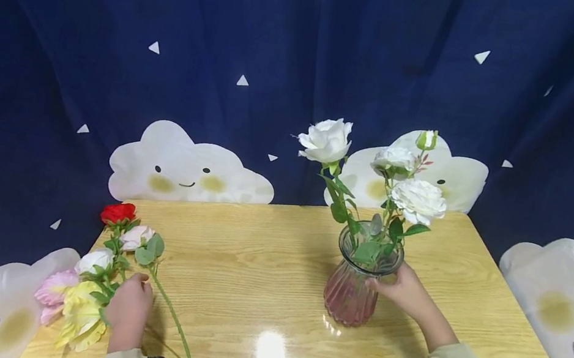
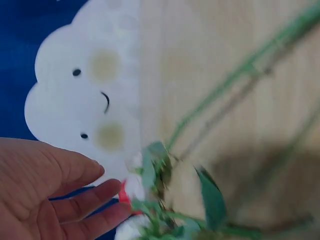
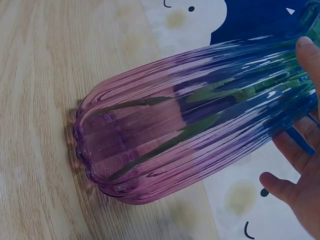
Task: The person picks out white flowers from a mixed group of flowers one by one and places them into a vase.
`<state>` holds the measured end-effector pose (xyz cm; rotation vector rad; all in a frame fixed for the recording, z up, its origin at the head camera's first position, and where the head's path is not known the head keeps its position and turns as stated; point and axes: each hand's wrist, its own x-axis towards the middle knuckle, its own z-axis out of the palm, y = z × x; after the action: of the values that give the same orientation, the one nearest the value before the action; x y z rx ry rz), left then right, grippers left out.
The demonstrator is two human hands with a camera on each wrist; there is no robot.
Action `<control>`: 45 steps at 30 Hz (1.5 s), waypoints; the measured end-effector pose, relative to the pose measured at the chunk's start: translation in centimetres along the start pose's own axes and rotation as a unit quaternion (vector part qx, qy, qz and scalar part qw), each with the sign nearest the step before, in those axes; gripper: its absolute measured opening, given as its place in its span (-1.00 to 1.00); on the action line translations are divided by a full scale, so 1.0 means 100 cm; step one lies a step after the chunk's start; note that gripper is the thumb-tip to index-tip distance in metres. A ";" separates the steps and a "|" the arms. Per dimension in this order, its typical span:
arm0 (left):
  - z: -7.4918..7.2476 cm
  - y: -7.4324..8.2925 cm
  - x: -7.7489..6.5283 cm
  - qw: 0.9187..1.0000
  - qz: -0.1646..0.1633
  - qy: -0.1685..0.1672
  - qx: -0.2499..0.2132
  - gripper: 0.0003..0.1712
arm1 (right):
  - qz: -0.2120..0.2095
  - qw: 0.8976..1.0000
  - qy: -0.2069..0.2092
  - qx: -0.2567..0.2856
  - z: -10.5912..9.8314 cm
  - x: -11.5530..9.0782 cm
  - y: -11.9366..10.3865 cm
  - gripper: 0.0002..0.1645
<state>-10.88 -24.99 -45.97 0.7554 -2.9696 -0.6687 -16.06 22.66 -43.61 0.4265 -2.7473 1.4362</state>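
Note:
On the right side of the table, my right hand (image 1: 410,296) grips the neck of a ribbed glass vase (image 1: 349,300), pink at the base and bluish toward the top. The vase stands upright, holding a tall white rose (image 1: 326,140) and a spray of white flowers (image 1: 419,200); their stems show through the glass in the right wrist view. At the left, my left hand (image 1: 130,310) is over the loose flowers, its thumb and fingers apart in the left wrist view. Around it lie a red rose (image 1: 117,213), a pale pink rose (image 1: 136,238) and a yellow flower (image 1: 80,315).
A white rose (image 1: 95,260) and a pink flower (image 1: 55,293) lie at the table's left edge. Bare green stems (image 1: 172,313) extend toward the front. Behind the wooden table (image 1: 241,259) hangs a dark blue curtain (image 1: 265,27) with white clouds and triangles.

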 end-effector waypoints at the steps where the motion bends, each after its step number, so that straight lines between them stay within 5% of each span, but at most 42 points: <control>1: -0.001 -0.005 -0.001 1.000 -0.010 -0.003 -0.001 -0.58 | 0.000 1.000 0.001 0.000 0.000 0.000 0.000 -0.15; 6: 0.000 -0.020 -0.006 0.997 -0.070 -0.025 -0.005 -0.58 | 0.004 1.000 -0.002 0.002 0.000 0.001 0.000 -0.16; 11: 0.004 -0.031 -0.013 0.995 -0.094 -0.034 0.003 -0.54 | 0.007 1.000 -0.005 0.001 -0.001 0.001 0.000 -0.15; 19: 0.015 -0.051 -0.014 0.993 -0.083 -0.086 0.025 -0.49 | 0.000 1.000 -0.003 -0.002 0.000 0.000 0.000 -0.16; 32: 0.018 -0.059 -0.023 0.998 -0.031 -0.056 0.014 -0.69 | -0.003 1.000 0.001 0.000 0.000 0.000 0.000 -0.19; 41: 0.012 -0.060 -0.023 0.994 -0.031 -0.103 0.016 -0.78 | 0.003 1.000 0.001 0.006 0.001 0.000 0.001 -0.16; 45: 0.009 -0.055 -0.023 0.996 -0.017 -0.087 0.015 -0.81 | 0.009 1.000 0.002 0.004 0.001 0.000 0.001 -0.15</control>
<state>-6.46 -27.95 -48.74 0.7889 -3.1356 -0.7295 -16.04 22.68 -43.74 0.4011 -2.7504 1.4501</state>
